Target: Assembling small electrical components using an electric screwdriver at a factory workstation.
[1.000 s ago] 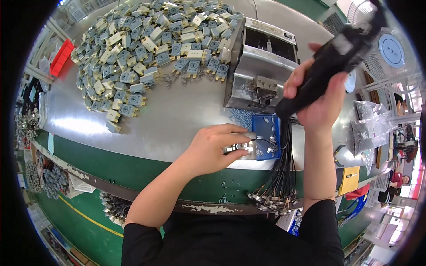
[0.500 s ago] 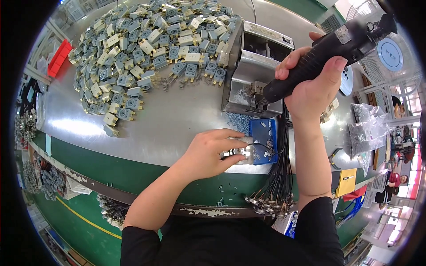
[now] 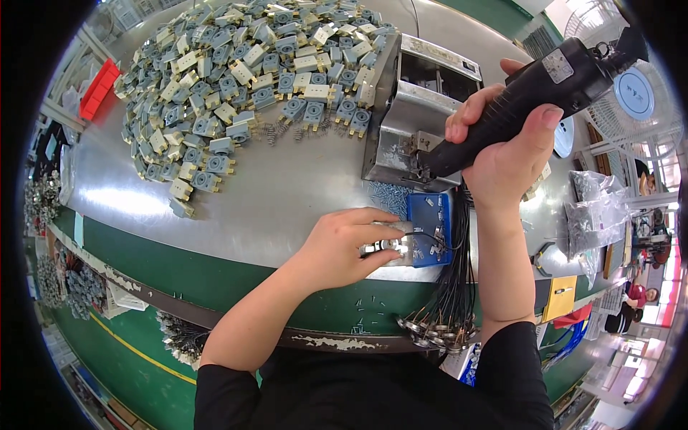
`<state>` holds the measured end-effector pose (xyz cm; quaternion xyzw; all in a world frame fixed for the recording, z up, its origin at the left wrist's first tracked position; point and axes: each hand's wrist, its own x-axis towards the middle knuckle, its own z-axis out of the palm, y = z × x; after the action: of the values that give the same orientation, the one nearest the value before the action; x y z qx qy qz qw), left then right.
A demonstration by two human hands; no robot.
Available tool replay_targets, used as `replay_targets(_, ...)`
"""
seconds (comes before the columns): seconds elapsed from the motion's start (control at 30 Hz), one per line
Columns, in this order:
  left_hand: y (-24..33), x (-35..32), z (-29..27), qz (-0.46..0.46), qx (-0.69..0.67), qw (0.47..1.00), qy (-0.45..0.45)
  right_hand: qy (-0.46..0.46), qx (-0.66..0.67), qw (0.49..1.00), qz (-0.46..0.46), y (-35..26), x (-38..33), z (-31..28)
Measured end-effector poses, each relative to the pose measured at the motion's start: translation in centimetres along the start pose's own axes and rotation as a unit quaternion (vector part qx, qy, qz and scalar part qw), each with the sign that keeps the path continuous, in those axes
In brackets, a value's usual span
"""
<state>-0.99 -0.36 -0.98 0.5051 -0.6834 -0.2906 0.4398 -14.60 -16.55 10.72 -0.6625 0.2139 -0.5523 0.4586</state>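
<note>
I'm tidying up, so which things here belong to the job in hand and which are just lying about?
Seemingly in use: black power tool in right hand; small metal piece in left hand; steel machine by tool's tip; blue tray.

Probably lying about: red bin; yellow item; plastic bags.

Metal counter point(image 3: 287, 193): brightly lit, a white glare streak across its left part.
Electric screwdriver point(image 3: 502, 107): fairly sharp, its ribs distinct.
Black shirt point(image 3: 358, 390): dark, its folds barely showing.
Right-hand background: small, soft, washed out to near-white in patches.
Fisheye rim: black corners, straight edges bowed, details stretched.
</note>
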Motion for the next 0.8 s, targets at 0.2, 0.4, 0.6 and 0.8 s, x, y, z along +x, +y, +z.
replay_targets(0.2, 0.1, -0.1, -0.1, 0.002, -0.021, 1.0, -0.001, -0.018, 0.023, 0.998, 0.049, -1.0, -0.9, -0.2)
replay_targets(0.4, 0.1, 0.1, -0.1, 0.02, -0.003, 0.999, 0.025, -0.065, 0.053, 0.991, 0.103, -1.9, -3.0, 0.8)
replay_targets(0.6, -0.5, -0.1, 0.3, 0.029, 0.022, 0.999, 0.02, -0.087, 0.025, 0.99, 0.107, -1.7, -4.3, 1.8)
replay_targets(0.8, -0.1, 0.0, 0.0, 0.037, 0.02, 0.999, 0.012, -0.086, 0.027, 0.99, 0.107, -2.2, -4.4, 2.0)
